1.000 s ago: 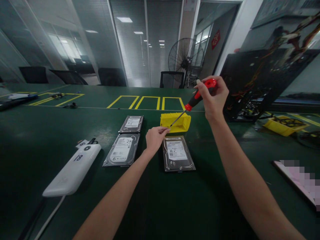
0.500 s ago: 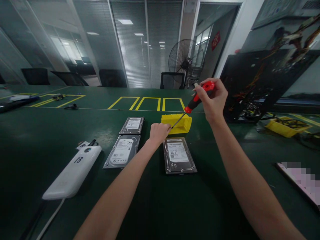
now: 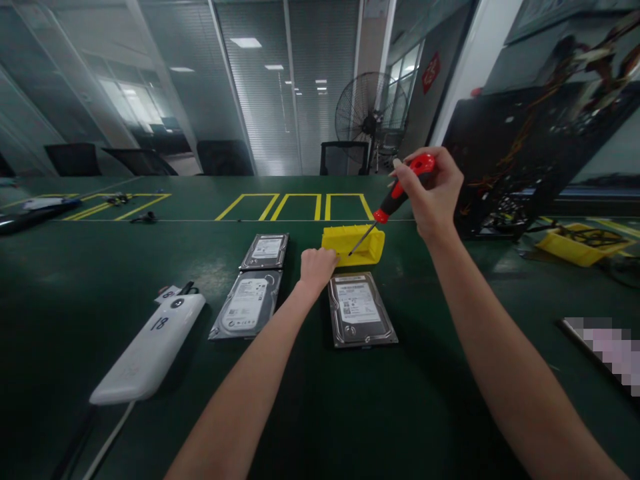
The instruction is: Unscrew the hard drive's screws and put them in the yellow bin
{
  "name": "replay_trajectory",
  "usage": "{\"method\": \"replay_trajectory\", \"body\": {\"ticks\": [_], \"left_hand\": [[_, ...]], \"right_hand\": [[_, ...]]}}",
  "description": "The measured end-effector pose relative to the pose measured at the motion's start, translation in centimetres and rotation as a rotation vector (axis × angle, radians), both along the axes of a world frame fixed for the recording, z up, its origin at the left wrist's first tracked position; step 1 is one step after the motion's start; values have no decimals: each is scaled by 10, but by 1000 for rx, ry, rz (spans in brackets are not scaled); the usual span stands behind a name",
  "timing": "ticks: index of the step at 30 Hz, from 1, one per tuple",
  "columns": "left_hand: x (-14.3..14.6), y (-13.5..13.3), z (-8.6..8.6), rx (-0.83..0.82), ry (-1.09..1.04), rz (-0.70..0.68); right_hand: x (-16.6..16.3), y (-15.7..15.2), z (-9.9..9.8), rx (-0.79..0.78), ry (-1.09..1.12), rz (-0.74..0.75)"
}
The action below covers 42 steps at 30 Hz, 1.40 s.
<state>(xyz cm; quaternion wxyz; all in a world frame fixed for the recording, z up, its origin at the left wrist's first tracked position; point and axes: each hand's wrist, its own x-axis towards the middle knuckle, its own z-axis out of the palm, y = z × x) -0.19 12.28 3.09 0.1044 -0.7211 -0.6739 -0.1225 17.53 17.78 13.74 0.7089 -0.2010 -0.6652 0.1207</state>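
A red-and-black screwdriver (image 3: 395,200) slants down to the left in my right hand (image 3: 434,190), whose fingers are closed around the handle's upper end. Its tip shows against the inside of a small yellow plastic bin (image 3: 377,250); contact cannot be made out. The bin's open side faces me. My left hand (image 3: 318,267) is closed at the bin's front left corner, its fingertips partly hidden. Just in front of the bin lies a hard drive (image 3: 361,312), label up. Left of my forearm are two more hard drives, a nearer one (image 3: 246,305) and a farther one (image 3: 265,251).
A white power bank marked 18 (image 3: 150,353) with a cable lies at the left on the green table (image 3: 310,413). At the right stand a black computer case (image 3: 493,153) and another yellow bin (image 3: 575,248) holding dark cables. A pixelated flat object (image 3: 607,350) lies at the right edge.
The screwdriver has shifted slightly right with my right hand, and its tip has moved from beside my left fingertips to over the yellow bin. My left hand stays at the bin's corner.
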Motion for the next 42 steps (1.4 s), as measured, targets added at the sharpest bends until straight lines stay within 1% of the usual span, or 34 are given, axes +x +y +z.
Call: {"method": "replay_trajectory", "body": {"ticks": [6, 8, 10, 12, 14, 16, 17, 19, 21, 24, 26, 30, 34, 38, 42], "left_hand": [[-7, -5, 3, 18, -51, 40], [-9, -12, 4, 11, -113, 63], [-12, -22, 3, -4, -232, 64], [-15, -33, -1, -22, -367, 2], [-20, -43, -5, -43, -480, -97], [-26, -53, -9, -113, -603, -191], [-28, -59, -10, -171, -681, -216], [-32, -70, -9, -288, -832, -214], [-34, -82, -6, -323, -912, -210], [-35, -93, -3, -240, -937, -316], [-35, -95, -4, -194, -945, -353], [-34, -91, -15, -109, -999, -299], [-33, -90, -24, -90, -1040, -269], [-34, -90, -26, -108, -1040, -252], [-34, -89, -27, -114, -1012, -265]], "right_hand": [[1, -1, 0, 14, -33, -21], [1, 1, 0, 17, -27, -9], [0, 2, 0, 20, -19, 22], [-2, 1, 0, 6, -32, 75], [-5, -2, 1, -34, -65, 147], [-8, -9, 2, -93, -105, 234], [-10, -12, 3, -121, -122, 281], [-13, -19, 4, -162, -152, 368], [-15, -24, 5, -181, -180, 432], [-17, -28, 5, -195, -230, 469], [-20, -29, 3, -204, -261, 470], [-26, -31, -2, -221, -301, 500], [-29, -34, -3, -212, -306, 524], [-29, -36, -2, -206, -313, 504], [-27, -36, -1, -198, -309, 496]]}}
